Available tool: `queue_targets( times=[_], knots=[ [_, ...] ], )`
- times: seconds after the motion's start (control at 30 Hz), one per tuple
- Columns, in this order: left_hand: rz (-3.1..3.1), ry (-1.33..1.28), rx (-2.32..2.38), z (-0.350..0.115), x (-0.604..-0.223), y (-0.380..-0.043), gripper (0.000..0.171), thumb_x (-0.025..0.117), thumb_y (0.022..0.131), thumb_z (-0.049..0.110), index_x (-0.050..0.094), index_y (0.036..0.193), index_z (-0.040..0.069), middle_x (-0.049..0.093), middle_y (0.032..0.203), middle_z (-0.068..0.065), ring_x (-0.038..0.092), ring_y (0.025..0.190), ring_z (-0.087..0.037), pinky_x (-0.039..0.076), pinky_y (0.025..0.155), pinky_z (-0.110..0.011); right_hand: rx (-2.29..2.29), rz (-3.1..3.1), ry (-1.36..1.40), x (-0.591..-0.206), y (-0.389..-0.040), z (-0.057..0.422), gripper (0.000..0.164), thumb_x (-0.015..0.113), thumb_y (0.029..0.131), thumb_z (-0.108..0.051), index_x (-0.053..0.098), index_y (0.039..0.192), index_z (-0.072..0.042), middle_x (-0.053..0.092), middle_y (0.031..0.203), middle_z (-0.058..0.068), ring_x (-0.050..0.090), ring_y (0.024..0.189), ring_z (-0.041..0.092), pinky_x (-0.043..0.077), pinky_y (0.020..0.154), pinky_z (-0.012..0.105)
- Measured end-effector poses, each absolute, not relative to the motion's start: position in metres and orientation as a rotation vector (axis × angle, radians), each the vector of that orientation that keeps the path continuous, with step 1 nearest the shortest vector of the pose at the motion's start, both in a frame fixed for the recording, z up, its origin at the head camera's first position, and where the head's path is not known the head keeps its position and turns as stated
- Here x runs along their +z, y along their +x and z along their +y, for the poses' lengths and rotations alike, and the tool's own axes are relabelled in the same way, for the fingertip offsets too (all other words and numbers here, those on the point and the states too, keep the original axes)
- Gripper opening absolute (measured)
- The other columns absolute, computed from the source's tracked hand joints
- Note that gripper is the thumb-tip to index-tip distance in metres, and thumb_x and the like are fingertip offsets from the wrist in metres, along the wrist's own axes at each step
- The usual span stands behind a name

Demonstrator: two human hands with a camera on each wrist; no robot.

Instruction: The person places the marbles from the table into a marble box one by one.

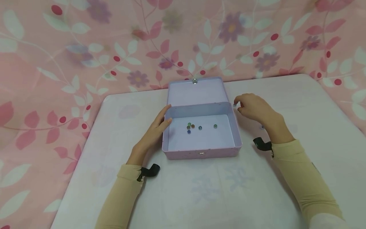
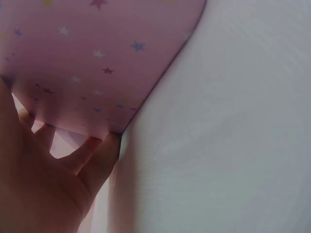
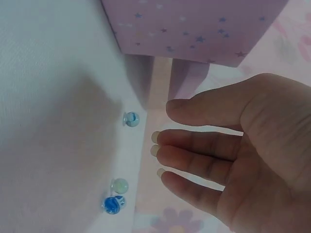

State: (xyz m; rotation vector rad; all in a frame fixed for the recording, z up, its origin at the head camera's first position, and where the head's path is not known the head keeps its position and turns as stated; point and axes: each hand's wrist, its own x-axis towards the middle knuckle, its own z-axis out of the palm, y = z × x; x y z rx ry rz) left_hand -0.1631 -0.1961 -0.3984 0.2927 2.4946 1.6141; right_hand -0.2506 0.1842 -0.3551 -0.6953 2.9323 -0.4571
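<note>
An open lilac tin box (image 1: 202, 154) sits on the table, its lid (image 1: 197, 92) tilted back. Inside lie several glass marbles (image 1: 189, 131), green, brown and blue. My left hand (image 1: 155, 130) holds the box's left side, thumb over the rim and fingers round the back corner; the left wrist view shows this hand (image 2: 53, 179) against the pink, star-patterned outer wall. To the right of the box, my right hand (image 1: 255, 108) reaches down with its fingertips close over a marble (image 1: 234, 105). In the right wrist view, thumb and fingers stand apart, and a clear-blue marble (image 3: 132, 119) lies just beyond them.
On the table beyond the right hand's fingers are a pale green marble (image 3: 119, 185) and a deep blue one (image 3: 112, 206). A pale cloth covers the table (image 1: 183, 197). Behind its far edge hangs a pink floral curtain (image 1: 114, 41).
</note>
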Motion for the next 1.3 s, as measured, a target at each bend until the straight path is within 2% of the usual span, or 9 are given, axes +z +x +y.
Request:
queue_targets(
  times=[0.1,0.23,0.5,0.63,0.8,0.93,1.1,1.3],
  knots=[
    [2.469,0.289,1.615,-0.193,-0.387,-0.157,0.061,0.045,0.106,0.034,0.018,0.160,0.031,0.008,0.168,0.006,0.005,0.156,-0.016,0.009,0.128,-0.046,-0.445,2.929,-0.691,-0.358,-0.253,0.186,0.032,0.057,0.087,-0.005,0.067,0.117,-0.001,0.062,0.087,0.014,0.055,0.081,0.029,0.047,0.070,0.043],
    [2.466,0.289,1.599,-0.190,-0.379,-0.152,0.061,0.045,0.106,0.032,0.018,0.160,0.027,0.009,0.168,0.004,0.006,0.156,-0.018,0.011,0.127,-0.047,-0.435,2.906,-0.712,-0.363,-0.255,0.187,0.033,0.057,0.087,-0.004,0.066,0.118,0.001,0.063,0.089,0.015,0.055,0.083,0.029,0.048,0.073,0.045],
    [2.455,0.283,1.608,-0.189,-0.381,-0.150,0.061,0.046,0.105,0.033,0.019,0.160,0.028,0.010,0.168,0.007,0.007,0.156,-0.016,0.011,0.127,-0.045,-0.423,2.832,-0.727,-0.377,-0.262,0.188,0.035,0.053,0.089,-0.002,0.063,0.122,0.006,0.066,0.104,0.024,0.059,0.094,0.036,0.049,0.087,0.054],
    [2.458,0.278,1.608,-0.188,-0.380,-0.150,0.061,0.046,0.105,0.033,0.019,0.160,0.029,0.010,0.168,0.007,0.007,0.156,-0.016,0.011,0.127,-0.045,-0.437,2.834,-0.705,-0.380,-0.266,0.191,0.035,0.052,0.090,-0.003,0.062,0.123,0.007,0.065,0.108,0.028,0.060,0.099,0.039,0.048,0.090,0.057],
    [2.455,0.295,1.612,-0.186,-0.379,-0.150,0.060,0.046,0.106,0.032,0.019,0.160,0.028,0.011,0.168,0.006,0.007,0.156,-0.016,0.011,0.128,-0.045,-0.458,2.874,-0.600,-0.383,-0.268,0.200,0.040,0.049,0.091,-0.005,0.058,0.128,0.005,0.064,0.116,0.031,0.059,0.108,0.043,0.046,0.095,0.059],
    [2.448,0.306,1.610,-0.186,-0.379,-0.150,0.061,0.046,0.106,0.032,0.019,0.160,0.027,0.011,0.168,0.007,0.007,0.156,-0.015,0.011,0.128,-0.044,-0.433,2.901,-0.535,-0.385,-0.268,0.206,0.039,0.046,0.091,-0.006,0.059,0.126,0.006,0.062,0.123,0.033,0.056,0.117,0.047,0.043,0.101,0.061],
    [2.448,0.314,1.616,-0.185,-0.378,-0.150,0.061,0.045,0.106,0.031,0.018,0.160,0.027,0.011,0.168,0.008,0.006,0.156,-0.014,0.011,0.128,-0.044,-0.449,2.875,-0.521,-0.382,-0.271,0.214,0.038,0.046,0.094,-0.010,0.061,0.125,0.004,0.063,0.119,0.031,0.059,0.107,0.042,0.047,0.094,0.059],
    [2.457,0.324,1.606,-0.183,-0.377,-0.150,0.060,0.044,0.106,0.031,0.018,0.160,0.027,0.012,0.167,0.009,0.006,0.156,-0.013,0.011,0.128,-0.043,-0.487,2.900,-0.443,-0.376,-0.275,0.232,0.043,0.044,0.087,-0.006,0.060,0.126,0.002,0.063,0.113,0.031,0.058,0.099,0.040,0.048,0.084,0.055]
  ],
)
